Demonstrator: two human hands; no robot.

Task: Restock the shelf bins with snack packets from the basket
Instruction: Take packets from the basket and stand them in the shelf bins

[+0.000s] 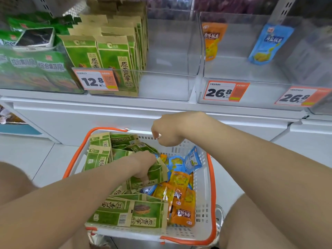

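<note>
So, left hand (pixel 143 168) is down in the basket (pixel 212 177), fingers curled round the top edge of one green seed packet (pixel 157 174) that sits tilted up out of the pile. Right hand (pixel 167 132) hovers above and beyond the left one, over the basket's far rim. Its fingers are loosely curled with nothing in them as far as I can see.

More green packets lie flat on the near side of the left hand and stand on edge to its left. Orange pouches (pixel 183 200) and blue pouches (pixel 193 159) are heaped to its right.

Handling guess: the green packets look light, flat and fairly stiff, so gripping one by an edge should be fine. They'd probably slide on each other in a stack though, so I'd hold a bunch by the long side and keep it squared. The pouches look soft and slick, so they're likely better pinched at the sealed top.

Up and ahead of both hands, the see-through bin (pixel 170 87) has green stock (pixel 115 56) only in its left part, so that's likely where this one goes.
</note>
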